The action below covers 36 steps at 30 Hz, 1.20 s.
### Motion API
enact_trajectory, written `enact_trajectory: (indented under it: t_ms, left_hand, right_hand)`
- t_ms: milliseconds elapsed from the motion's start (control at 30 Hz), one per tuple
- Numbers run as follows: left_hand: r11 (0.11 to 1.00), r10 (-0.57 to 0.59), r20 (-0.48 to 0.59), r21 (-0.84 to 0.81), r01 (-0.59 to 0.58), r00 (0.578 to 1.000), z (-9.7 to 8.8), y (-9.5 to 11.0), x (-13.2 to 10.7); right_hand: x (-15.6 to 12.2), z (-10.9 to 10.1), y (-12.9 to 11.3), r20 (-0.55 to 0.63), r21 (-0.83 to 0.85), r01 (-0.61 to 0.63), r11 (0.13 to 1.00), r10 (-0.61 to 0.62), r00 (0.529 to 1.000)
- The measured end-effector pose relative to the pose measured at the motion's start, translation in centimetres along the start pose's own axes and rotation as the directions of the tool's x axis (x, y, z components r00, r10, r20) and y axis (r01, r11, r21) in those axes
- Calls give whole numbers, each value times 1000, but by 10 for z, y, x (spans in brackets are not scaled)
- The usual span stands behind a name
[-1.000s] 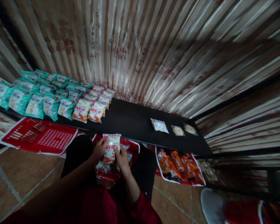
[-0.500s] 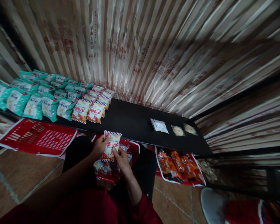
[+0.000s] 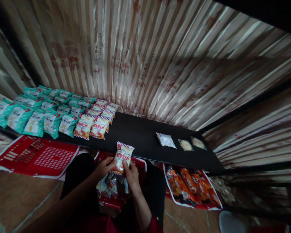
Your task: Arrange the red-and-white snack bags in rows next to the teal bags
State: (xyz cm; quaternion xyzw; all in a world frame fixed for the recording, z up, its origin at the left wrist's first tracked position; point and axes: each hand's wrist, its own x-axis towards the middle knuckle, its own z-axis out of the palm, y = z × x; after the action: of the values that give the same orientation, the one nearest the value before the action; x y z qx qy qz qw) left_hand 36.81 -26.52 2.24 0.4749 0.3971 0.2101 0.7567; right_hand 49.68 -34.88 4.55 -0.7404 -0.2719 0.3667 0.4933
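Between my two hands is an upright snack bag (image 3: 123, 156), white and yellow with red lettering and a striped top edge. My left hand (image 3: 106, 167) grips its left side. My right hand (image 3: 131, 173) closes on its lower right, thumb across the front. Beneath the hands, a red basket (image 3: 142, 168) between my knees contains several more packets (image 3: 111, 189), partly hidden. Matching snack bags (image 3: 98, 127) stand in rows on the black shelf (image 3: 135, 129), right beside rows of teal snack bags (image 3: 52, 123).
Toward the shelf's right end lie a white packet (image 3: 166, 140) and two round clear-wrapped items (image 3: 186, 145). Below it, a red basket of orange packets (image 3: 189, 183) is at right and a red basket (image 3: 46, 158) at left. A striped sheet (image 3: 135, 64) hangs behind.
The snack bag has moved slightly right, with both hands still on it. The camera view has tilted upward, so the shelf and baskets appear lower.
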Motion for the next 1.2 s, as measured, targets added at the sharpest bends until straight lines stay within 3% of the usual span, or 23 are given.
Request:
enact_trajectory:
  t_ms: [100,300,600,733,1033,1200]
  left_hand:
    - [998,-34,-1,44,34,999,-1,-1,-3]
    - [999,16,-55,49,-13,998,0,-2,5]
    - [994,105,-112,54,-99,988,-6,7,25]
    - [984,178,-79,42,-175,981,-11,7,38]
    - [978,199,-74,77,-194,977,-10,19,59]
    - [945,244,-98,248,-213,965,-10,30,68]
  right_hand:
    - [6,-1,-2,4,86,-2,996,1,1000]
    - [14,2,-1,53,125,-19,992,13,999]
    - [24,-6,-25,200,277,-50,960,-7,980]
    - [36,-9,-31,215,265,-46,963,-13,976]
    - [64,-8,-28,158,122,49,991,-69,985]
    - [84,-4,-25,115,89,72,993,-82,990]
